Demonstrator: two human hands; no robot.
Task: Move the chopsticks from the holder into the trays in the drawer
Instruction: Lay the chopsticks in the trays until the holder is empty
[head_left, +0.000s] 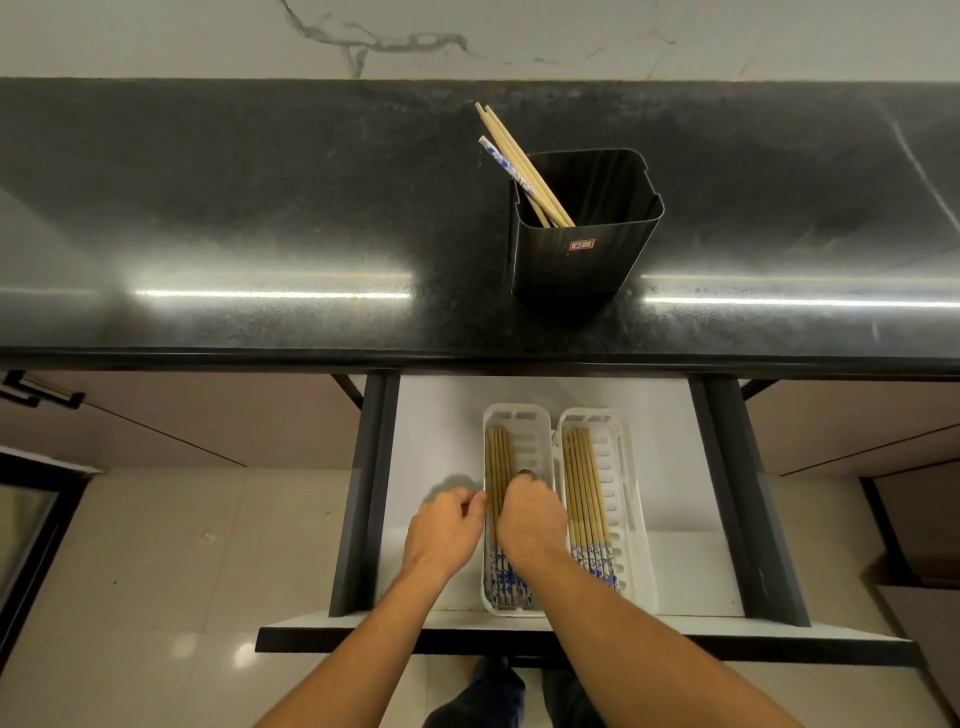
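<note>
A black square holder (587, 234) stands on the dark counter, with a few chopsticks (511, 156) leaning out of it to the upper left. Below it, the open drawer (436, 447) holds two white slotted trays side by side. The left tray (514, 415) has several chopsticks (497, 457) lying lengthwise, and so does the right tray (626, 467) with its own bundle (584, 478). My right hand (530, 514) is down in the left tray, fingers closed on the chopsticks there. My left hand (447, 530) is curled against that tray's left rim.
The black granite counter (260, 234) runs across the view, and its front edge overhangs the back of the drawer. The drawer's dark side rails (363, 493) and front panel (779, 649) frame the white floor. Beige floor tiles and cabinet fronts lie on both sides.
</note>
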